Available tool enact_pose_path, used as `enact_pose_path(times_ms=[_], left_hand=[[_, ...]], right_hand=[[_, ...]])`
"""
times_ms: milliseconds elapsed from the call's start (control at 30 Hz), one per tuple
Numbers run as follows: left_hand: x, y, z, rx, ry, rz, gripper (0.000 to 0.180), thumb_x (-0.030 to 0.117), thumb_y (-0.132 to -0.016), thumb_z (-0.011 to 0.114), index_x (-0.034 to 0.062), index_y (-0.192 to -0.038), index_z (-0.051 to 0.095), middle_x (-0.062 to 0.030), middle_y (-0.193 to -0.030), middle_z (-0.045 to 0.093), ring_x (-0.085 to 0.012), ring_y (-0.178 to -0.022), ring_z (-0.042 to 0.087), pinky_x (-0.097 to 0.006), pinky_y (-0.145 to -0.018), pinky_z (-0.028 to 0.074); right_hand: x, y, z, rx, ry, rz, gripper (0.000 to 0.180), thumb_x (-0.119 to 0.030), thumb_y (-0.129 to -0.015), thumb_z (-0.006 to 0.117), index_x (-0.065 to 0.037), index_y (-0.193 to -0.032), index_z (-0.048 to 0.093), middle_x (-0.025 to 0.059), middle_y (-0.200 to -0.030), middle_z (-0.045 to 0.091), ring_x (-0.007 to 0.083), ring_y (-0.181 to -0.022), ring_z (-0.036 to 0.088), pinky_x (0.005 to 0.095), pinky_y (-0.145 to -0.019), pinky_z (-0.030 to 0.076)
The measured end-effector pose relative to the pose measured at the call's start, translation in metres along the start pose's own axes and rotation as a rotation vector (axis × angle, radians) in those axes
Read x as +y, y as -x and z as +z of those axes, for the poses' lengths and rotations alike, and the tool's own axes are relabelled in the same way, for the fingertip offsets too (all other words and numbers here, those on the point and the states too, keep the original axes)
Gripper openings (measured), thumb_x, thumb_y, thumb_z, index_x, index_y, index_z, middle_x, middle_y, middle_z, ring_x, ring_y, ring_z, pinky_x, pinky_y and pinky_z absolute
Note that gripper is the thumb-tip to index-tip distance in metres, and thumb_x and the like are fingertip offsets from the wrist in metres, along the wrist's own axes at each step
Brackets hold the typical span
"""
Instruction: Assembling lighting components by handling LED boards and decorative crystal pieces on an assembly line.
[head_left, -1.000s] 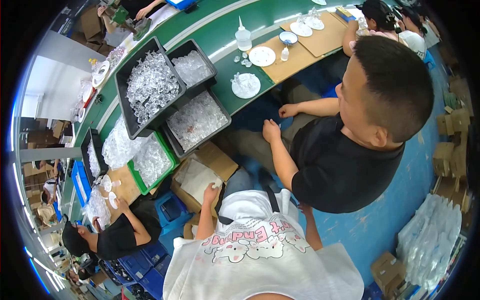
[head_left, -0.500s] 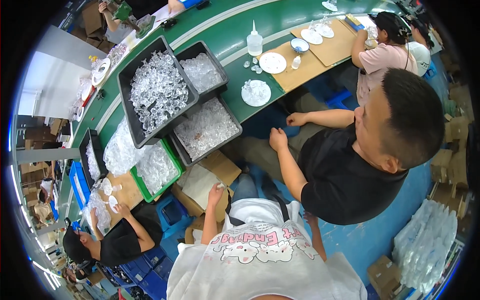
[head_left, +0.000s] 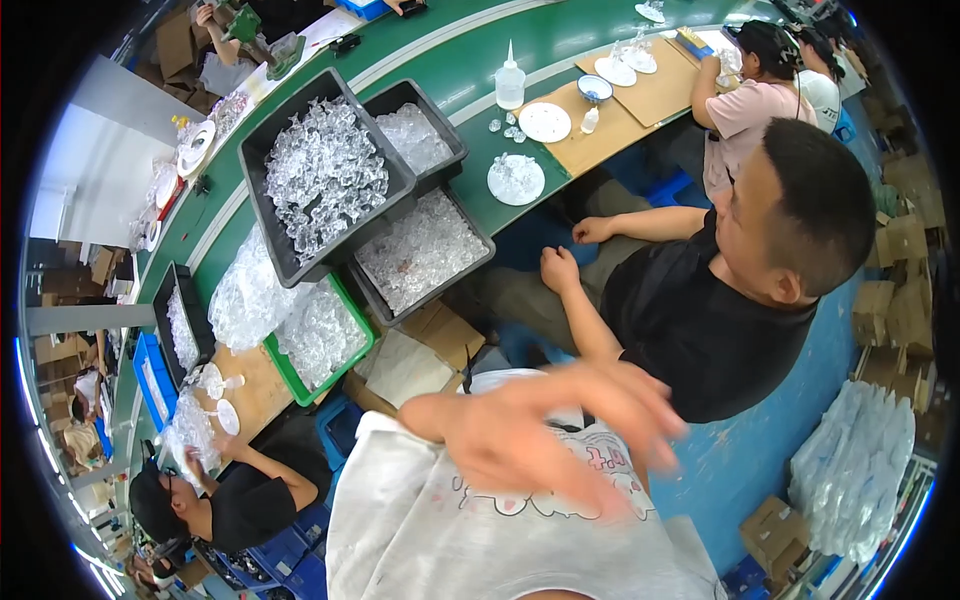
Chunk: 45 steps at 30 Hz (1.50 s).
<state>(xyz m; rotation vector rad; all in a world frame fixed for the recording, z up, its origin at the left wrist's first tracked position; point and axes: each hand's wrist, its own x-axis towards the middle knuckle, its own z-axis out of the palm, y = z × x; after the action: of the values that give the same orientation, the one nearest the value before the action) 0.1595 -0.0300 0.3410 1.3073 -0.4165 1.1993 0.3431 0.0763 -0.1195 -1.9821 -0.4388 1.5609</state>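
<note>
Fingers [head_left: 620,395] of the left hand [head_left: 515,425] are spread wide, slanting across the chest in front of the wearer's printed white T-shirt [head_left: 400,510]. No object shows in this hand, though the blur hides detail, and whether it touches the cloth cannot be told. The right hand is out of sight, so I cannot tell its state.

Just beyond the left wrist is an open carton [head_left: 452,336] with a pale sheet [head_left: 408,366] in it, apparently set low beside the counter to be within easy reach. Further ahead and to the left, apart from the hand, stand a green crate [head_left: 340,373], a lower black bin [head_left: 445,287] and a large black bin [head_left: 350,237], all holding clear plastic pieces [head_left: 325,170]. The large bin overlaps its neighbours, probably to save counter space, and its tilt seems to come from resting on them.

To the right, a seated co-worker in black [head_left: 710,310] has both hands near the lap. Past that lap, on the green counter [head_left: 498,146], are a white disc bearing clear parts [head_left: 515,180], a bare white disc [head_left: 545,123], a nozzle-tipped squeeze bottle [head_left: 510,87] and a small bowl [head_left: 595,90]. Cardboard sheets [head_left: 650,100] lie there too, likely protecting the surface. Farther off sits a co-worker in pink [head_left: 755,120].
</note>
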Motion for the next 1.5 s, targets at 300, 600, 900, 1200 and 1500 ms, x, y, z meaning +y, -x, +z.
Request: enact_pose_path(times_ms=[300, 600, 900, 1200, 1500], left_hand=[[0.006, -0.071, 0.07, -0.181, 0.952, 0.222, 0.047, 0.031, -0.089, 0.033, -0.0081, -0.11, 0.048, -0.022, -0.106, 0.053, -0.0299, -0.103, 0.047, -0.039, -0.094, 0.03], [0.011, -0.013, 0.108, -0.26, 1.356, -0.27, 0.041, 0.027, -0.089, 0.039, -0.0023, -0.117, 0.044, -0.0168, -0.114, 0.05, -0.0228, -0.109, 0.045, -0.036, -0.094, 0.033], [-0.016, 0.039, 0.093, -0.523, 1.249, -0.542, 0.047, 0.027, -0.087, 0.048, 0.0044, -0.127, 0.038, -0.0164, -0.126, 0.043, -0.0215, -0.117, 0.041, -0.035, -0.098, 0.032], [-0.049, 0.191, -0.038, 0.546, -0.11, -0.99, 0.027, 0.022, -0.087, 0.048, 0.0007, -0.1, 0.059, -0.0101, -0.098, 0.058, -0.0186, -0.097, 0.052, -0.03, -0.086, 0.038], [-0.016, 0.588, -0.046, 1.371, -1.093, -1.516, 0.029, 0.024, -0.083, 0.05, -0.0002, -0.094, 0.061, -0.0075, -0.072, 0.061, -0.014, -0.064, 0.057, -0.026, -0.059, 0.045]], right_hand=[[-0.006, -0.026, 0.027, -1.208, -1.326, 0.604, 0.025, -0.039, -0.078, 0.049, -0.014, -0.071, 0.047, 0.0035, -0.061, 0.05, 0.0203, -0.06, 0.049, 0.0343, -0.052, 0.037], [-0.095, 0.071, 0.056, -1.255, -1.485, 0.742, 0.037, -0.02, -0.073, 0.058, -0.008, -0.108, 0.052, 0.0035, -0.07, 0.054, 0.0159, -0.07, 0.052, 0.0272, -0.062, 0.044], [-0.133, -0.027, 0.051, -1.766, 0.173, 0.137, 0.039, -0.02, -0.074, 0.056, -0.009, -0.111, 0.051, 0.0049, -0.074, 0.058, 0.0182, -0.069, 0.055, 0.0279, -0.06, 0.045], [0.304, 0.205, -0.174, -0.117, 0.613, -0.138, 0.027, -0.025, -0.078, 0.051, -0.012, -0.099, 0.062, 0.0102, -0.088, 0.064, 0.0248, -0.083, 0.061, 0.0331, -0.068, 0.047], [0.301, 0.216, -0.176, 0.091, 0.606, -0.069, 0.027, -0.028, -0.08, 0.048, -0.013, -0.098, 0.063, 0.0147, -0.093, 0.062, 0.0301, -0.09, 0.059, 0.0366, -0.076, 0.046]])
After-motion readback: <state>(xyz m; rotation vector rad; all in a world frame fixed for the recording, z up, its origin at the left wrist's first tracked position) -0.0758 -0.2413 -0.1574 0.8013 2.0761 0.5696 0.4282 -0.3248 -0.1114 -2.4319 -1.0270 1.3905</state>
